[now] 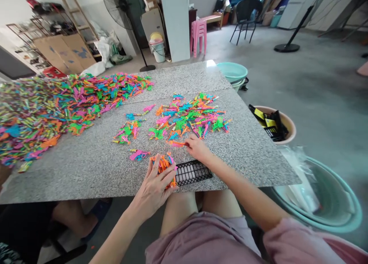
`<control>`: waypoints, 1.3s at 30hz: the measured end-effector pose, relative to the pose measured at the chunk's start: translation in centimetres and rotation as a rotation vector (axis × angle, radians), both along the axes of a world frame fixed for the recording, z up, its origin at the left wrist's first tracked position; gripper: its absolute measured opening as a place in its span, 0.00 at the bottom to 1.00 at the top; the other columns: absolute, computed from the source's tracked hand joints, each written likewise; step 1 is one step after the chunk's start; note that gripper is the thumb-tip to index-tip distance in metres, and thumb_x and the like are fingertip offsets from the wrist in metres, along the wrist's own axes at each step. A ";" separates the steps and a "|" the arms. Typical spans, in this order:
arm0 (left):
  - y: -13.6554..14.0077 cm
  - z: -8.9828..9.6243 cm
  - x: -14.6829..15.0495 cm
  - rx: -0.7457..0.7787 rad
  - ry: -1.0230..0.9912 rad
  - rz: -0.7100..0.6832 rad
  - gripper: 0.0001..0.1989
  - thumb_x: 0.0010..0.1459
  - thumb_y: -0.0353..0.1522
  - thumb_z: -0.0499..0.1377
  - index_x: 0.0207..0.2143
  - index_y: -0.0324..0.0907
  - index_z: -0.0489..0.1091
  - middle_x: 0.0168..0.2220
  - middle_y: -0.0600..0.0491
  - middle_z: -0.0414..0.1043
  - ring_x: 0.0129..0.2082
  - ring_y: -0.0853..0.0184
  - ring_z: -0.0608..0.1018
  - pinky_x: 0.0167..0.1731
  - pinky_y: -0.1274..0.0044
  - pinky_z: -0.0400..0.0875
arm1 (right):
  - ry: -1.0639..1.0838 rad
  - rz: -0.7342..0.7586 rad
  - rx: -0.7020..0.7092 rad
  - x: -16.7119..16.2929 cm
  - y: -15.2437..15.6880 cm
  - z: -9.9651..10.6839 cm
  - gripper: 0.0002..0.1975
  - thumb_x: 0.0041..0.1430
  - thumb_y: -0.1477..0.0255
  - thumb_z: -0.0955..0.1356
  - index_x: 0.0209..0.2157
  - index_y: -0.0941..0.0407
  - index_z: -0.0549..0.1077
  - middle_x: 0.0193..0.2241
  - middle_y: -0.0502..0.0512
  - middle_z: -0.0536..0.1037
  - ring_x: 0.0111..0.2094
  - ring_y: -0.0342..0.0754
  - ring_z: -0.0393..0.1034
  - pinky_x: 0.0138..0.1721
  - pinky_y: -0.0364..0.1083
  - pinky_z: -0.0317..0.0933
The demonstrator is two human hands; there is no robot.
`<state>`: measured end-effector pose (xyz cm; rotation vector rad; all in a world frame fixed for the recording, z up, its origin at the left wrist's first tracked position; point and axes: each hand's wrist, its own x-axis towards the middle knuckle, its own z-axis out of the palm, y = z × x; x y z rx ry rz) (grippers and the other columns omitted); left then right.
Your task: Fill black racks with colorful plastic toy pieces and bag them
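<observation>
A black plastic lattice basket point(194, 172) lies at the table's near edge, with a packed row of mostly orange toy guns point(163, 165) at its left end. Over that row curves my left hand point(153, 183), fingers spread across the top and thumb at the near side, holding the toys in place. My right hand point(197, 147) is closed in a pinch on the end of an orange toy gun point(176, 143), just beyond the basket. Past it spreads a loose pile of pink, green, blue and orange toy guns point(186, 116). A few pink and blue ones point(138, 154) lie left of the basket.
A large heap of toy guns point(71, 99) covers the left of the speckled stone table point(94, 168). Someone's leg point(73, 218) shows below at left. Right of the table stand a tub of black baskets point(273, 124) and a green tub point(339, 202) with clear plastic bags.
</observation>
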<state>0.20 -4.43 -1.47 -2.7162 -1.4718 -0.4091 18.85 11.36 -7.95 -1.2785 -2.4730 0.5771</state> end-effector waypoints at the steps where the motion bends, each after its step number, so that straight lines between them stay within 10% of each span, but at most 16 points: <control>1: 0.0 -0.1 0.0 -0.004 -0.003 0.003 0.14 0.65 0.33 0.56 0.51 0.39 0.70 0.58 0.47 0.71 0.70 0.48 0.35 0.62 0.44 0.49 | 0.113 -0.054 -0.125 0.8 -1.2 -0.2 0.05 0.61 0.79 0.64 0.37 0.58 0.70 0.39 0.58 0.76 0.36 0.46 0.75 0.38 0.43 0.68; 5: 0.1 -0.2 -0.1 -0.028 -0.015 0.016 0.14 0.65 0.34 0.56 0.50 0.39 0.71 0.58 0.47 0.70 0.70 0.48 0.37 0.63 0.45 0.49 | 0.504 -0.109 -0.636 2.4 -8.0 -1.8 0.03 0.59 0.76 0.65 0.36 0.57 0.70 0.26 0.50 0.77 0.28 0.45 0.76 0.32 0.43 0.70; 9: 0.2 -0.2 -0.1 -0.036 0.000 0.012 0.14 0.65 0.33 0.56 0.52 0.40 0.70 0.58 0.47 0.70 0.70 0.47 0.35 0.62 0.44 0.47 | 0.649 -0.145 -0.746 1.0 -12.9 -2.9 0.09 0.60 0.74 0.63 0.41 0.56 0.72 0.33 0.54 0.80 0.34 0.48 0.78 0.32 0.44 0.72; 19: 0.2 0.0 0.3 -0.036 0.003 0.040 0.11 0.65 0.33 0.56 0.47 0.39 0.71 0.58 0.45 0.70 0.70 0.45 0.38 0.61 0.43 0.48 | 0.103 -0.170 -0.281 -0.1 -12.8 -2.6 0.05 0.59 0.68 0.68 0.35 0.54 0.74 0.30 0.53 0.80 0.32 0.49 0.76 0.33 0.42 0.64; 34: 0.4 0.1 0.8 0.045 0.053 0.052 0.24 0.58 0.43 0.63 0.55 0.46 0.69 0.57 0.46 0.71 0.69 0.40 0.44 0.61 0.41 0.43 | -0.188 0.090 -0.247 -2.2 -12.4 1.7 0.15 0.60 0.74 0.65 0.49 0.61 0.69 0.39 0.65 0.80 0.40 0.55 0.76 0.37 0.47 0.65; 39: 1.0 -1.1 0.3 0.171 0.036 -0.006 0.17 0.62 0.43 0.59 0.48 0.43 0.73 0.55 0.48 0.74 0.69 0.45 0.47 0.64 0.46 0.44 | -0.099 -0.105 -0.206 2.0 -5.4 1.6 0.13 0.58 0.69 0.69 0.45 0.55 0.70 0.39 0.57 0.80 0.42 0.51 0.76 0.42 0.45 0.64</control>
